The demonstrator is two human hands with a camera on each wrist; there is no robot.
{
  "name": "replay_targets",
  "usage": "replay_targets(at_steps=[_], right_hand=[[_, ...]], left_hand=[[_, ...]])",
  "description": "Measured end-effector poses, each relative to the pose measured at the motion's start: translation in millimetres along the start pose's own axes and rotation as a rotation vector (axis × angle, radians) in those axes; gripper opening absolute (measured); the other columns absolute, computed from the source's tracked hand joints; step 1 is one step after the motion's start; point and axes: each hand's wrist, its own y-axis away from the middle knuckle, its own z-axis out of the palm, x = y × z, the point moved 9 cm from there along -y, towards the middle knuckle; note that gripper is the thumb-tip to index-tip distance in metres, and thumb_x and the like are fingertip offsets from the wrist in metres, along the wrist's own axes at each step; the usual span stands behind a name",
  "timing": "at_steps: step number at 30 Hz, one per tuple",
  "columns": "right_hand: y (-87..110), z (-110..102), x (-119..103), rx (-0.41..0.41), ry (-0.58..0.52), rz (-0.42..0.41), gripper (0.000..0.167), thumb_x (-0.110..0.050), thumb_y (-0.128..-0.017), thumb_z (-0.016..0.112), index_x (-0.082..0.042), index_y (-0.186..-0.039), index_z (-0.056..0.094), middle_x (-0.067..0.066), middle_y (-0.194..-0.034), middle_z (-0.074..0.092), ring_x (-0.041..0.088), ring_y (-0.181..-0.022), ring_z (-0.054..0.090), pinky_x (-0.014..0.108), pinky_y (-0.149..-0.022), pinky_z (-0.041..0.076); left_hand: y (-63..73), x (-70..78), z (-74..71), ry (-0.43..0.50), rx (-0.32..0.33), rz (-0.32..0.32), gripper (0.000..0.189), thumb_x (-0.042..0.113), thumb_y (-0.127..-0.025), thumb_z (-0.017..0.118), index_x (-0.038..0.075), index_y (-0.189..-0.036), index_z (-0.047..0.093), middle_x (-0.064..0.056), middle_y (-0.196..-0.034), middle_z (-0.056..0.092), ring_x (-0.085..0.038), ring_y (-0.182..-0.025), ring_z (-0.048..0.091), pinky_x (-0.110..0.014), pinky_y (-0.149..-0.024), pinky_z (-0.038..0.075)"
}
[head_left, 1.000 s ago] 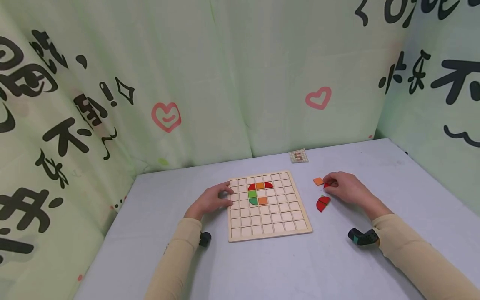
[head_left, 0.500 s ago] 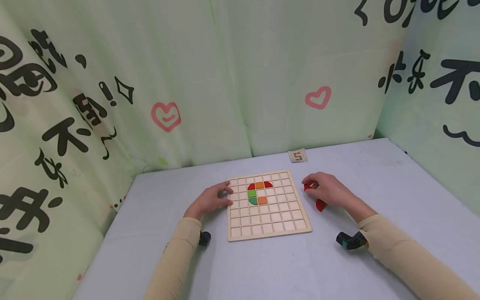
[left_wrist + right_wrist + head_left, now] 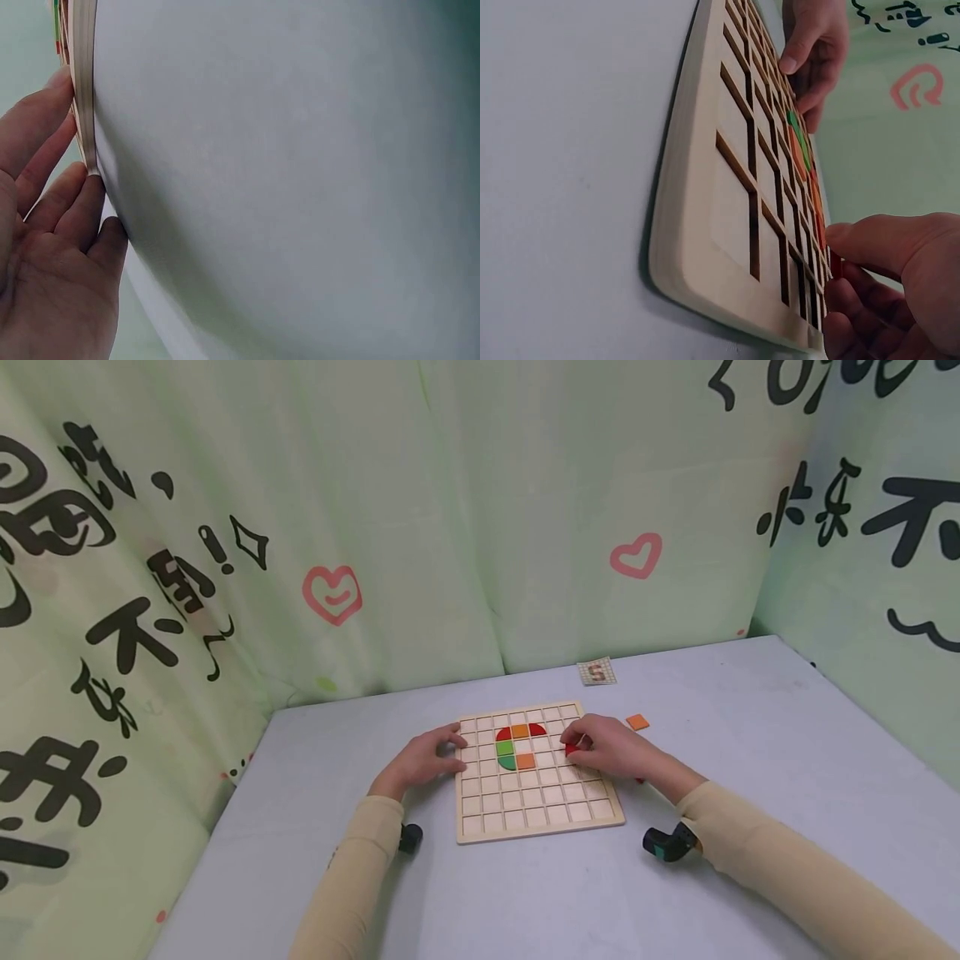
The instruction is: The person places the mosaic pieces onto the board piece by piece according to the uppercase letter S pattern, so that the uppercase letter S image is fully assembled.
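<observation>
A wooden grid board (image 3: 553, 795) lies on the table. In its upper left cells sit an orange square (image 3: 520, 731), a red quarter-round tile (image 3: 503, 734), a light green square (image 3: 504, 747), a darker green rounded tile (image 3: 507, 762) and other tiles. My left hand (image 3: 420, 762) touches the board's left edge with its thumb and relaxed fingertips, as the left wrist view shows up close. Over the board's right side, my right hand (image 3: 611, 747) pinches a red tile (image 3: 835, 264) between thumb and fingers; most of that tile is covered by the fingers.
Right of the board lies a loose orange square (image 3: 637, 722). A sliver of red tile (image 3: 640, 780) shows below the right hand, mostly hidden. Behind the board, a small patterned card (image 3: 597, 672) rests near the table's far edge. Printed curtains enclose the table.
The right hand has picked up the red tile from beside the orange square and carried it left over the board. The left hand has stayed at the board's edge.
</observation>
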Motion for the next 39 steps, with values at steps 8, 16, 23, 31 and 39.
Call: replay_targets(at_steps=[8,16,23,31,39], right_hand=[[-12.0,15,-16,-0.041,0.037,-0.035,0.023,-0.011,-0.089,0.070,-0.003,-0.110,0.068,0.002,-0.099,0.063,0.017,-0.086,0.053,0.032,-0.078,0.049],[-18.0,22,-28,-0.042,0.092,-0.091,0.020,-0.010,-0.088,0.072,-0.004,-0.106,0.069,0.002,-0.097,0.064,0.016,-0.081,0.051,0.030,-0.074,0.048],[-22.3,27,-31,-0.038,0.109,-0.098,0.017,-0.010,-0.088,0.072,-0.005,-0.104,0.070,0.002,-0.098,0.064,0.017,-0.081,0.053,0.030,-0.074,0.049],[-23.8,26,-30,-0.040,0.127,-0.076,0.016,-0.009,-0.087,0.071,-0.005,-0.102,0.070,0.002,-0.094,0.064,0.016,-0.081,0.054,0.030,-0.075,0.049],[-24.2,28,-29,-0.045,0.128,-0.078,0.012,-0.008,-0.087,0.070,-0.005,-0.099,0.070,0.001,-0.091,0.064,0.014,-0.080,0.054,0.030,-0.075,0.050]], left_hand=[[-1.2,0.5,0.6,-0.008,-0.002,0.013,0.033,0.018,-0.084,0.077,0.015,-0.115,0.067,0.000,-0.155,0.038,-0.024,-0.146,0.026,-0.043,-0.118,0.024],[-1.3,2.2,0.0,-0.007,0.004,0.018,0.032,0.018,-0.085,0.077,0.015,-0.115,0.067,-0.001,-0.155,0.038,-0.025,-0.146,0.026,-0.044,-0.118,0.024],[-2.2,2.1,0.9,-0.007,0.001,0.015,0.032,0.019,-0.085,0.077,0.016,-0.115,0.067,0.001,-0.155,0.037,-0.023,-0.146,0.025,-0.043,-0.118,0.024],[-3.1,1.3,0.5,-0.014,0.002,0.019,0.031,0.019,-0.085,0.077,0.016,-0.115,0.067,0.000,-0.155,0.038,-0.023,-0.146,0.026,-0.043,-0.118,0.024],[-2.2,-0.2,0.7,-0.009,0.000,0.007,0.032,0.019,-0.085,0.077,0.016,-0.115,0.067,0.001,-0.156,0.037,-0.023,-0.146,0.025,-0.043,-0.118,0.024]])
